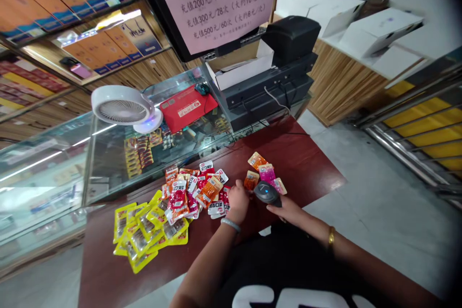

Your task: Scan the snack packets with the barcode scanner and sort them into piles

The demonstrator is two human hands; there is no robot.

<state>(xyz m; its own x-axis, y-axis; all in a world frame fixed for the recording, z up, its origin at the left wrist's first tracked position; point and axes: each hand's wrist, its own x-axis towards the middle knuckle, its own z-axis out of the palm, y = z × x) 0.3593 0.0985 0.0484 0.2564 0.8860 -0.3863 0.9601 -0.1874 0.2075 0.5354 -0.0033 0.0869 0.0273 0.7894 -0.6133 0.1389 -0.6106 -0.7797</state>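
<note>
My right hand (pixel 288 210) is wrapped round a dark handheld barcode scanner (pixel 266 192) with a small blue light on top. My left hand (pixel 238 197) is closed, its fingertips at the lower left edge of an orange snack packet (pixel 251 180); the scanner's head is right beside that packet. Just beyond lie a pink snack packet (pixel 266 172), another orange packet (pixel 257 160) and a pale pink one partly behind the scanner. Left of my left hand is a mixed heap of red, white and orange snack packets (pixel 209 191). Further left, several yellow snack packets (pixel 144 231) overlap in a pile.
Everything lies on a dark red tabletop (pixel 303 154). A glass display counter (pixel 173 144) stands behind it, carrying a white fan (pixel 122 106), a red mat (pixel 187 108) and a mouse. A monitor back with a pink price sheet (pixel 220 0) hangs over a black printer (pixel 290 38).
</note>
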